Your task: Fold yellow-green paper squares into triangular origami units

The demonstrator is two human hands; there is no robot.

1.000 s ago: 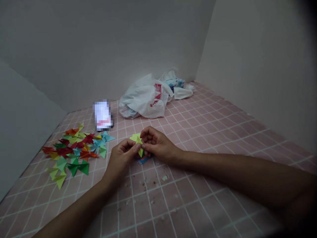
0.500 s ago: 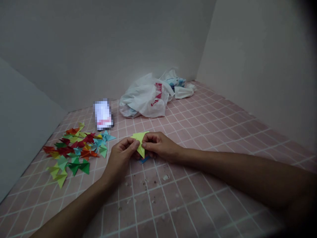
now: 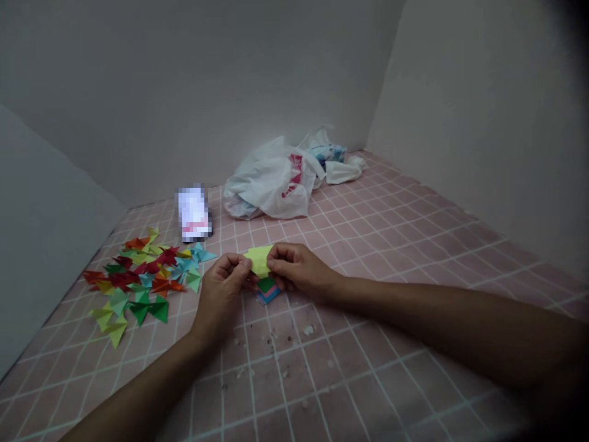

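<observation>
Between my two hands is a yellow folded paper (image 3: 259, 261), held up a little in front of me. My left hand (image 3: 225, 279) pinches its left edge between thumb and fingers. On the other side my right hand (image 3: 299, 268) grips the right edge the same way. Just below the paper lies a small stack of coloured paper squares (image 3: 268, 291), green, pink and blue, partly hidden by the hands. To the left of my left hand spreads a pile of folded paper pieces (image 3: 150, 309) in red, orange, yellow, green and light blue.
A phone (image 3: 194, 212) with a lit, blurred screen stands behind the paper pile. A white plastic bag (image 3: 276, 178) with red print rests near the back wall, with a blue patterned packet (image 3: 329, 153) beside it. Pink tiled surface (image 3: 368, 368) carries small pale scraps.
The yellow paper has gone from a downward-pointing shape to a squarer one, its lower point no longer showing. My hands have drawn slightly apart, and more of the stack below shows.
</observation>
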